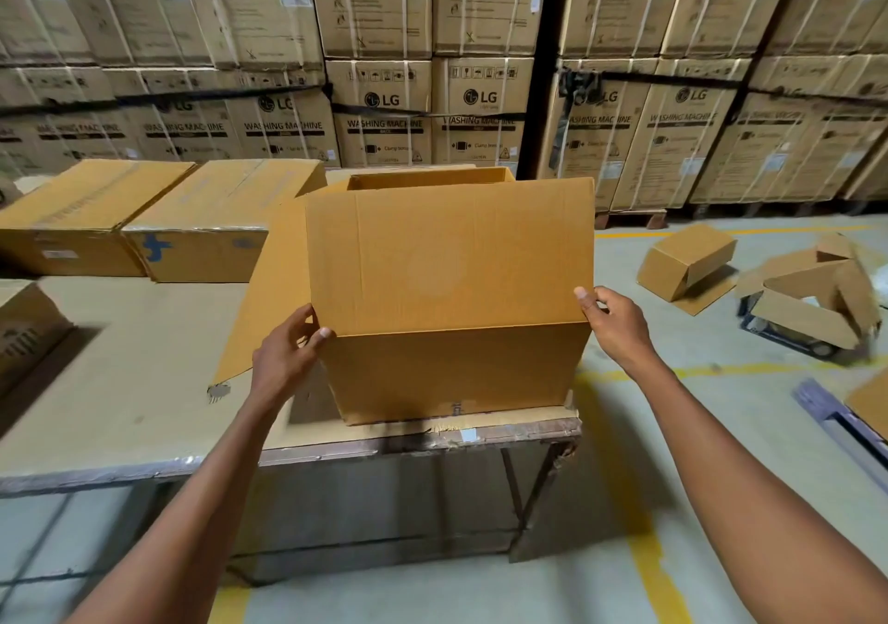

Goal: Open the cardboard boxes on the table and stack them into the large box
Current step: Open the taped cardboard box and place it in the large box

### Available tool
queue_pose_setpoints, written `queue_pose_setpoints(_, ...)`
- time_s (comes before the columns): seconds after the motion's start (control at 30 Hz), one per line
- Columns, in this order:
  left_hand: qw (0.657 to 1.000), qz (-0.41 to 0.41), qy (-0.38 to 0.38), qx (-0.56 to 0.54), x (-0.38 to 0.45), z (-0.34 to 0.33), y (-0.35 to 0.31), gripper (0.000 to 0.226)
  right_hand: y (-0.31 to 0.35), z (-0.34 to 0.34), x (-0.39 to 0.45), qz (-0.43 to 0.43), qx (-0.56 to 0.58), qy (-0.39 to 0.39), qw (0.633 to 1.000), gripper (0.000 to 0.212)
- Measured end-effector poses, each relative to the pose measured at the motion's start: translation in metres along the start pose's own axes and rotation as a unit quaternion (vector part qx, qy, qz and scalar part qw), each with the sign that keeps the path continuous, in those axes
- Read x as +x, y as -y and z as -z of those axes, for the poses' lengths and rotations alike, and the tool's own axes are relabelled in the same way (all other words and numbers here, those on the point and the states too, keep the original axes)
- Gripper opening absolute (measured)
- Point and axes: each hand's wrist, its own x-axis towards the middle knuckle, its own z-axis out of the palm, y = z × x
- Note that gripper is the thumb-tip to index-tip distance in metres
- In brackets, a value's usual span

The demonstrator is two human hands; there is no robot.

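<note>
While both hands pinch the raised flap, left hand [288, 354] and right hand [612, 318], the opened box [451, 335] at centre frame next needs lifting off the table [120, 383].

box [447, 258]: matt brown cardboard | table [120, 383]: worn cardboard-covered top, metal legs

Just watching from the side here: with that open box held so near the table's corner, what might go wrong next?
1. The open box stands right at the table's front corner; a nudge could tip it off.
2. Left hand and right hand hold only the raised flap, which might bend or tear if lifted by it.
3. The loose boxes on the floor could trip someone.
</note>
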Motion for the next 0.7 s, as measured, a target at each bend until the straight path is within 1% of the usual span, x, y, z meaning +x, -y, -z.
queue_pose_setpoints(0.17, 1.000, -0.010, 0.008, -0.010, -0.017, -0.005, -0.002, 0.046, -0.008, 0.009, -0.017, -0.008, -0.002, -0.009, 1.000, 0.065)
queue_pose_setpoints(0.3, 0.995, -0.016, 0.015, -0.094, -0.033, -0.012, -0.008, 0.049, -0.013, 0.017, -0.029, -0.002, 0.012, -0.005, 1.000, 0.067)
queue_pose_setpoints(0.43, 0.996, -0.011, 0.007, -0.085, -0.037, -0.012, -0.013, 0.047, -0.010, 0.024, -0.035, -0.003, -0.002, -0.002, 1.000, 0.064)
queue_pose_setpoints(0.57, 0.994, 0.000, 0.018, -0.103, -0.042, -0.013, -0.016, 0.046, -0.008, 0.030, -0.036, 0.002, -0.022, 0.012, 1.000, 0.059)
queue_pose_setpoints(0.7, 0.996, 0.003, -0.004, -0.091, -0.049, -0.015, -0.019, 0.046, -0.009, 0.034, -0.039, 0.011, -0.020, 0.017, 1.000, 0.052)
